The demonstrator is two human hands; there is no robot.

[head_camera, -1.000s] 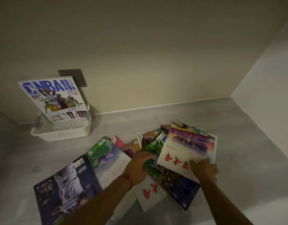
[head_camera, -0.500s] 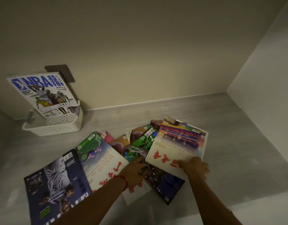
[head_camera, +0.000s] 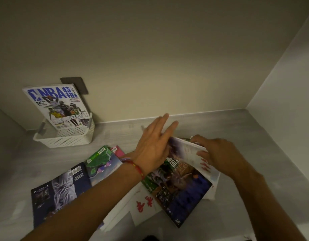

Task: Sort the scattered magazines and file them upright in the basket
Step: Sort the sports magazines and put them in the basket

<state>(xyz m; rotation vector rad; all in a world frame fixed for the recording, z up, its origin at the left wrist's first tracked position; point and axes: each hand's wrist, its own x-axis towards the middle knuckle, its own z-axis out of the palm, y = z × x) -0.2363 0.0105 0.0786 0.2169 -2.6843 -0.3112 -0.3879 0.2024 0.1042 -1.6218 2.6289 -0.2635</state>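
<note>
- a second ago both hands lay flat on the pile; now the white magazine with red characters [head_camera: 190,150] is off the heap, tilted up between them.
- right hand [head_camera: 218,152] clenches that magazine's far edge, fingers curled over it — grasping, not resting.
- left hand [head_camera: 152,146] is released, fingers spread, its palm against the lifted cover's near face; whether it is steadying it i cannot tell.
- under and toward the wrists, the other scattered magazines [head_camera: 178,188] lie overlapping on the grey floor [head_camera: 254,171].
- well beyond the left hand and to its left, the white basket [head_camera: 66,138] stands by the wall with one nba magazine [head_camera: 58,105] leaning upright in it.
- so one is filed, a second looks picked — next it likely has to cross to the basket.
</note>
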